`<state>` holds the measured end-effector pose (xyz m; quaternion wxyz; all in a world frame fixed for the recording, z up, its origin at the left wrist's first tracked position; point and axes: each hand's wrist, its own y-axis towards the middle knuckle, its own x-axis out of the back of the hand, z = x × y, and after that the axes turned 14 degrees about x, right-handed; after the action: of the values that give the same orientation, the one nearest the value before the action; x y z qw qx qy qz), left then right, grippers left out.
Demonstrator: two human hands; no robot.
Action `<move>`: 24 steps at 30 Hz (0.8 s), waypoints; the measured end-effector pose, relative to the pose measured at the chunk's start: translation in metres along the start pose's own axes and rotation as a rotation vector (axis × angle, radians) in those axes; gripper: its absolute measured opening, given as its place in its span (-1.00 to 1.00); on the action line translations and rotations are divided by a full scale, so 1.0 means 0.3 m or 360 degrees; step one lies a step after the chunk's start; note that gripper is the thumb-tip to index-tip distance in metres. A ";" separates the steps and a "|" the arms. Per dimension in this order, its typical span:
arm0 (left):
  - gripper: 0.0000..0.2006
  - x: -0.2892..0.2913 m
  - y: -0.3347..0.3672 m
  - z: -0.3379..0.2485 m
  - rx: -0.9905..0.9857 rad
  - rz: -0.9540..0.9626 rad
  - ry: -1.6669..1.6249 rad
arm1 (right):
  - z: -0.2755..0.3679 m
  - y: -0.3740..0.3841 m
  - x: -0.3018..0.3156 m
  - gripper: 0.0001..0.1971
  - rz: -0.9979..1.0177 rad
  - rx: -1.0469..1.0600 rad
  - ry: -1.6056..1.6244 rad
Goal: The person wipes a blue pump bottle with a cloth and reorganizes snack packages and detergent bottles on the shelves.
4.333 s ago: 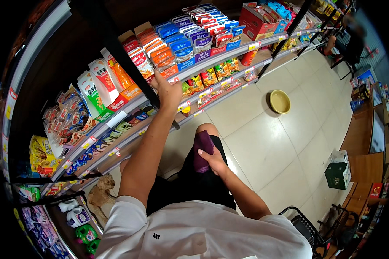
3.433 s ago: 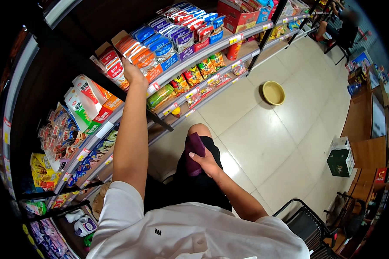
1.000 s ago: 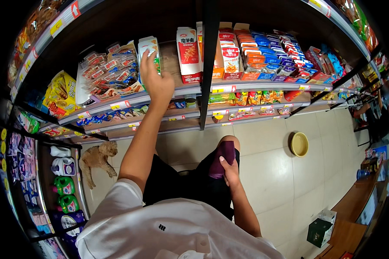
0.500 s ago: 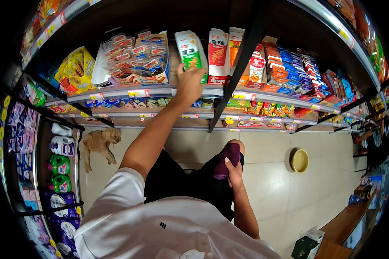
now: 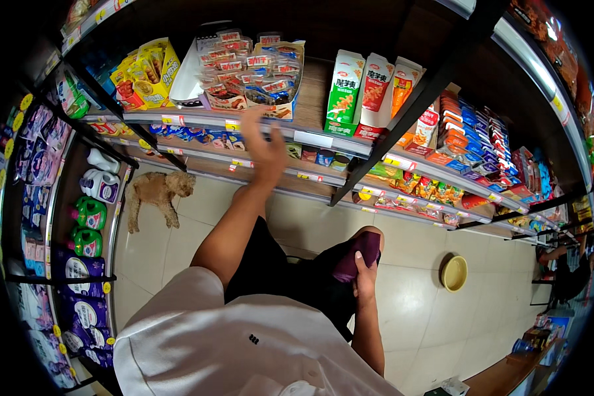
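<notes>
Cardboard crowds the wooden shelf (image 5: 315, 86): a tall, sharp-edged green-and-white carton (image 5: 344, 89) stands just beside a red-and-white carton (image 5: 376, 92), and further left an open tray (image 5: 299, 72) is heaped with shiny, crinkled plastic packets (image 5: 270, 76). A yellow display box (image 5: 170, 69) with a slanted side sits beyond those. Along the front runs a smooth pale strip (image 5: 313, 139). The person's left hand (image 5: 265, 148) is at that strip, just below the tray, blurred, thumb and fingers apart; I can't tell whether the fingertips touch anything. The right hand (image 5: 364, 274) is clamped on a purple cloth (image 5: 362, 253) over the right thigh, though whether the cloth rests on the leg I can't tell. It looks soft and matte, deep plum, bunched into a thick, longish wad with the thumb pressed across it. Down on the glossy pale tiles (image 5: 409, 317) are a curly-coated tan dog (image 5: 155, 195) near the shelving and, well apart, a round yellow bowl (image 5: 454, 272).
</notes>
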<state>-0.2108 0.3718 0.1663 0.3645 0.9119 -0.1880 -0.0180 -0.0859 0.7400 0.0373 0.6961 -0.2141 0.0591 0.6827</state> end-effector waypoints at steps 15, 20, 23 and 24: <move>-0.51 0.309 0.624 0.337 0.1281 0.0298 -0.0388 | -0.046 0.043 0.007 -0.45 0.0162 0.0005 -0.0173; -0.46 0.263 0.733 0.311 0.1298 0.0400 -0.0364 | -0.048 0.039 0.008 -0.47 0.0142 0.0029 -0.0137; -0.38 0.222 0.810 0.318 0.1891 0.0676 -0.0656 | -0.039 0.032 0.012 -0.47 0.0155 -0.0015 -0.0118; -0.35 0.227 0.824 0.341 0.1883 0.0785 -0.0576 | -0.041 0.033 0.010 -0.47 0.0153 0.0000 -0.0129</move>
<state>-0.2463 0.1161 0.2642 -0.2414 0.8710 -0.4275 0.0193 -0.0927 0.7378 0.0230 0.6644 -0.1832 0.0412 0.7234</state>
